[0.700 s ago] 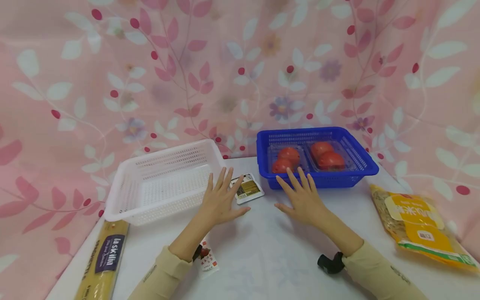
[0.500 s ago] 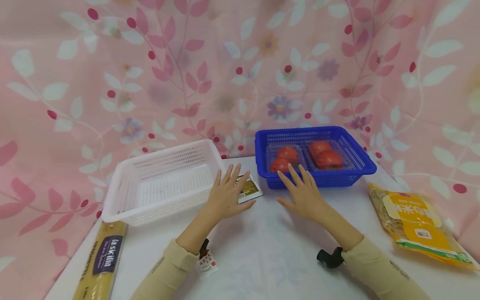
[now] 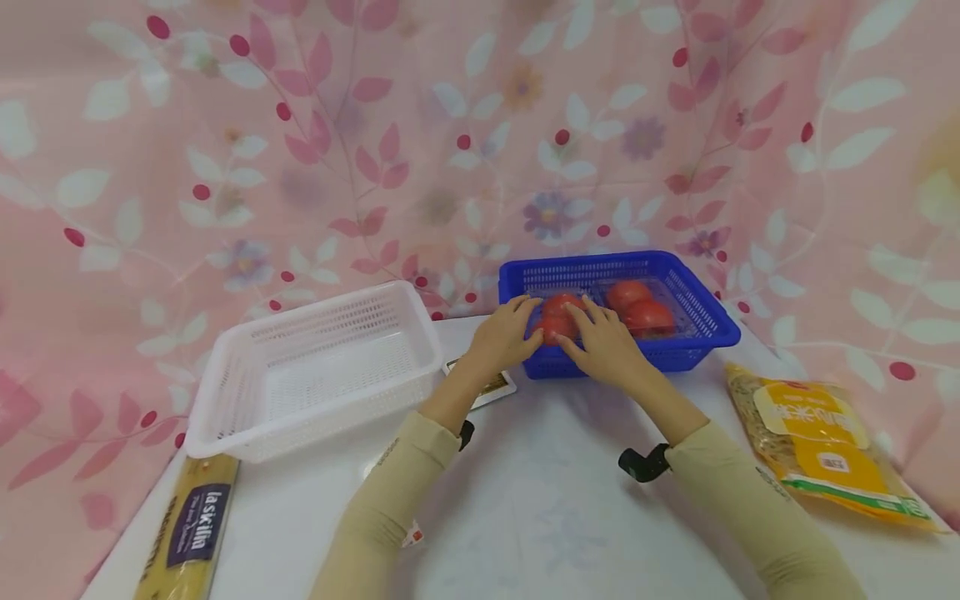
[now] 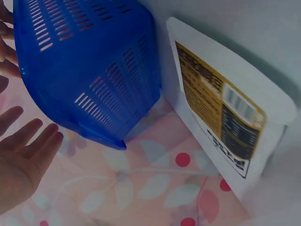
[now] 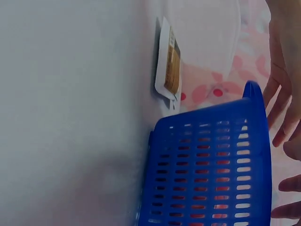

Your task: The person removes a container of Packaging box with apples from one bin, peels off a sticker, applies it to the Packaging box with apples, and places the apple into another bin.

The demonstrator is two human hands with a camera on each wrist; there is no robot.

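Note:
In the head view a blue basket (image 3: 697, 333) stands at the back right of the table. Two clear plastic packs of red tomatoes lie inside it, side by side. My left hand (image 3: 504, 335) reaches over the basket's left rim, fingers loosely bent beside the left pack's tomatoes (image 3: 564, 305). From the front, my right hand (image 3: 606, 348) extends over the same pack, fingertips right at it. The other tomatoes (image 3: 649, 318) sit to its right. The left wrist view shows my left hand (image 4: 23, 160) with fingers spread beside the basket's rim (image 4: 61, 123).
A white basket (image 3: 315, 417) stands left of the blue one. Between them lies a flat white packet (image 4: 221, 106) with a brown label. A spaghetti pack (image 3: 191, 525) lies at the left, a yellow bag (image 3: 825, 433) at the right. A small printed sachet (image 3: 412, 533) shows beneath the left sleeve.
Both hands have moved forward to the left tomato pack in the blue basket, the left one also to the right. Their spread fingers are now more bent. The view has shifted slightly.

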